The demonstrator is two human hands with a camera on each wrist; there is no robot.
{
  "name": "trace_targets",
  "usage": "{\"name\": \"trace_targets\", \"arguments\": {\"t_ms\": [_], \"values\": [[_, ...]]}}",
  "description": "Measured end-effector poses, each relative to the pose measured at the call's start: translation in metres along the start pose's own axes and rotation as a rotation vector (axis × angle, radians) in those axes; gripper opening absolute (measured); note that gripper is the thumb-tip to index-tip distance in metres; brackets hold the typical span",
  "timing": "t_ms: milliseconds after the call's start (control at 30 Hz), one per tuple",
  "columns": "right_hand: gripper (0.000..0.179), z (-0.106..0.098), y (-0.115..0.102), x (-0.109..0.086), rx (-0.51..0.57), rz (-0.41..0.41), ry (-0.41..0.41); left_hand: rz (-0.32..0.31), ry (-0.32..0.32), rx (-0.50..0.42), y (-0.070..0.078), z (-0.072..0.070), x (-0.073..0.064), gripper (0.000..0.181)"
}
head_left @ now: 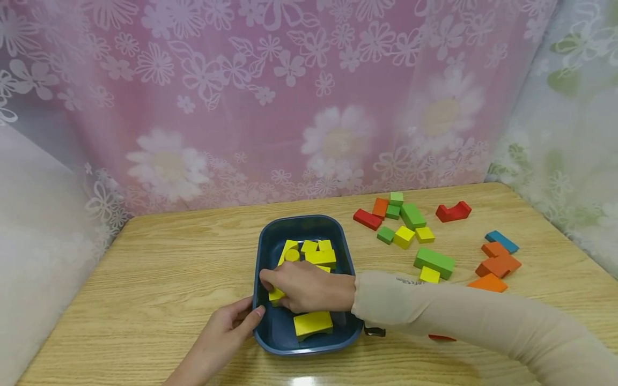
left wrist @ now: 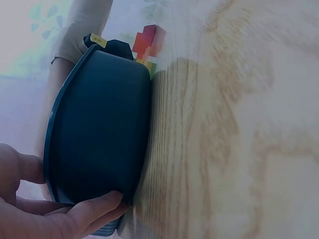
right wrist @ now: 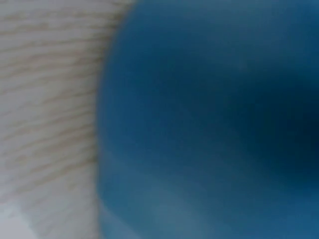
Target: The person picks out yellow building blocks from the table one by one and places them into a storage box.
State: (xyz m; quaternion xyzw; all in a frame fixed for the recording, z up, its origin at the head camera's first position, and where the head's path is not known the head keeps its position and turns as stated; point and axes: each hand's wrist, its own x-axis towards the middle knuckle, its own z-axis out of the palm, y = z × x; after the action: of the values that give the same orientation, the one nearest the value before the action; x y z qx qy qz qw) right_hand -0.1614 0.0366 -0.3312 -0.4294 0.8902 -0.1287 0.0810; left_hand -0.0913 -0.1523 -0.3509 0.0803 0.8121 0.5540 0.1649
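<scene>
A dark blue plastic bin (head_left: 275,340) stands on the table with several yellow blocks inside. My left hand (head_left: 230,326) grips its left side, thumb at the rim and fingers against the outer wall (left wrist: 99,129), as the left wrist view shows. Reaching into the bin from the right, my right hand (head_left: 306,287) has curled fingers on a yellow block (head_left: 275,296) by the left wall; the hand partly covers that block. A yellow arch block (head_left: 313,323) lies nearer the front, and a yellow cylinder (head_left: 292,255) further back. Blurred bin wall (right wrist: 199,124) fills most of the right wrist view.
Right of the bin lie loose blocks, among them a green block (head_left: 434,262), a red arch (head_left: 454,212), a blue block (head_left: 502,241) and an orange block (head_left: 498,265). My right sleeve (head_left: 434,305) crosses above the table. A floral curtain (head_left: 289,107) hangs behind.
</scene>
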Motion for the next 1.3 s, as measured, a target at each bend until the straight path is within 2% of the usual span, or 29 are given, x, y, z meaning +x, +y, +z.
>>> {"name": "trace_targets", "arguments": {"t_ms": [167,300,433,567,767,967,1133,1300], "values": [[0.022,-0.006,0.002,-0.007,0.003,-0.010,0.046,0.008,-0.002,-0.017,-0.002,-0.001,-0.001,0.051],[0.022,-0.021,0.014,-0.026,-0.005,-0.017,0.205,-0.003,0.016,-0.009,0.000,0.000,-0.001,0.051],[0.022,-0.037,0.044,-0.053,-0.046,0.056,0.361,-0.039,0.052,0.033,0.004,0.002,0.002,0.049],[0.021,-0.045,0.084,-0.079,-0.080,0.186,0.410,-0.052,0.066,0.032,0.005,0.003,0.002,0.049],[0.019,-0.047,0.128,-0.112,-0.125,0.330,0.375,-0.051,0.057,0.020,0.003,0.003,0.002,0.049],[0.030,-0.048,0.144,-0.133,-0.181,0.465,0.283,-0.086,0.066,0.030,0.005,0.004,0.002,0.050],[0.031,-0.041,0.149,-0.141,-0.126,0.498,0.180,-0.071,0.075,0.024,0.004,0.004,0.002,0.048],[0.032,-0.039,0.149,-0.142,-0.120,0.463,0.219,-0.064,0.075,0.025,0.003,0.004,0.001,0.048]]}}
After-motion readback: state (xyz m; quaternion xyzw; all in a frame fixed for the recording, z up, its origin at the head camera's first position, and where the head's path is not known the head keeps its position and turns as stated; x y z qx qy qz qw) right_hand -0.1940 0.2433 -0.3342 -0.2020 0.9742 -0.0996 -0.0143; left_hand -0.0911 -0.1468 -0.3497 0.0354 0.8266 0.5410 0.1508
